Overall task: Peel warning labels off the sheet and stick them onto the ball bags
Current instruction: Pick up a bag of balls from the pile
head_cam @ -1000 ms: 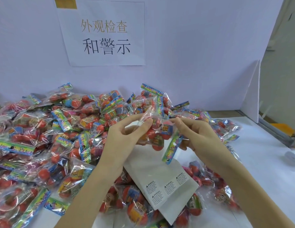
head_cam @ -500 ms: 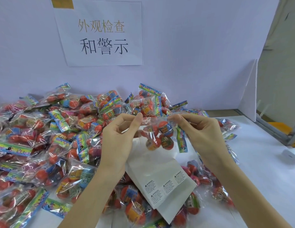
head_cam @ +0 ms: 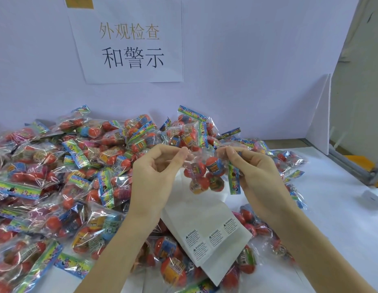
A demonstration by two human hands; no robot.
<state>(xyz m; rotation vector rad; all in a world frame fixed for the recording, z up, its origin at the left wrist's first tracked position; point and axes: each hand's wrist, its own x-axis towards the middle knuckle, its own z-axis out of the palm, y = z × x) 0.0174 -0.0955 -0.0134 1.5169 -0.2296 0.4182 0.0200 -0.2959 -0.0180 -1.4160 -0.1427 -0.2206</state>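
Left hand (head_cam: pixel 154 172): thumb and forefinger pinch the left top edge of a clear plastic bag of red-orange balls (head_cam: pixel 205 174); other fingers curled. Right hand (head_cam: pixel 255 172): fingertips pinch the bag's right top corner, beside its multicoloured header strip, which hangs down. Bag held in the air between both hands, above the white backing sheet with printed warning labels (head_cam: pixel 207 225). Three labels visible near the sheet's lower edge. Sheet lies on bags on the white table (head_cam: pixel 336 225). Large heap of similar ball bags (head_cam: pixel 57 176) to the left and behind. Paper sign with Chinese characters (head_cam: pixel 131 43) on the back wall.
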